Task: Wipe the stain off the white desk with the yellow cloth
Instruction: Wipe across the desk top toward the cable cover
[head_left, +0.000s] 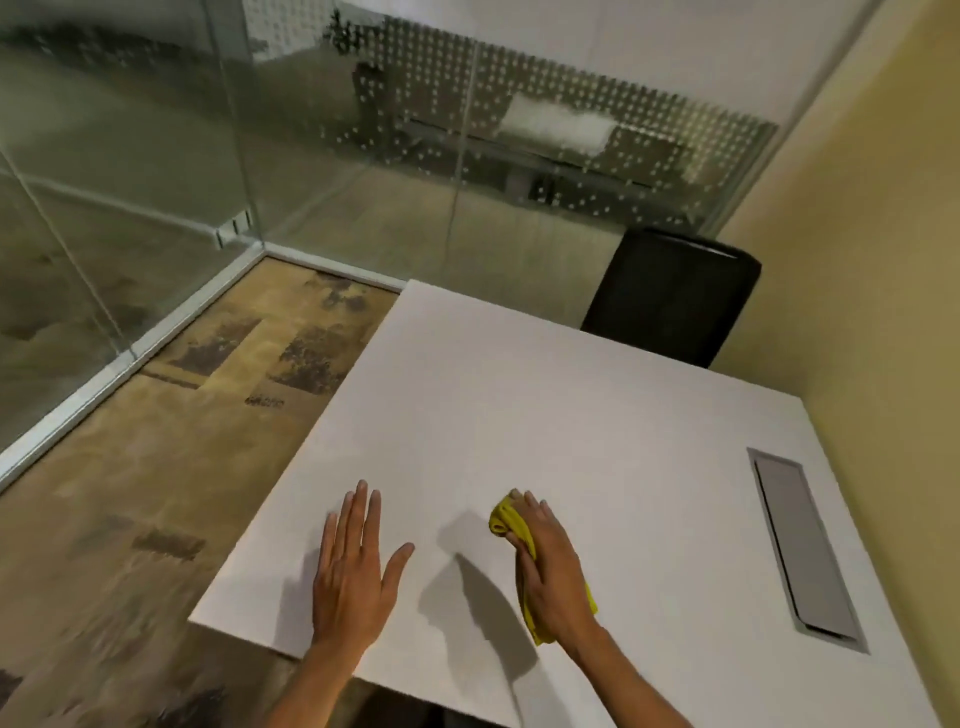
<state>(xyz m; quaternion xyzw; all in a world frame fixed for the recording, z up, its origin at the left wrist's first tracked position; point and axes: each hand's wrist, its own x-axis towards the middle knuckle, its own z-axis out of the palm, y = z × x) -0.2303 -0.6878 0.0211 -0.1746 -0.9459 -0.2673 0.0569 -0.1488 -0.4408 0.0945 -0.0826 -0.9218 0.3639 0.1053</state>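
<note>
A white square worktop is standing in the corner of a small room, its right edge running along a yellow wall and its near left corner jutting out over patterned tan carpet. The surface is looking plain and matte, and no stain is showing clearly on it. A long grey cable hatch is sitting recessed in the right side, running parallel to the wall edge. A yellow cloth is lying bunched on the near middle, pressed under the right hand. The left hand is resting flat, fingers spread, near the front left corner, well apart from the cloth.
</note>
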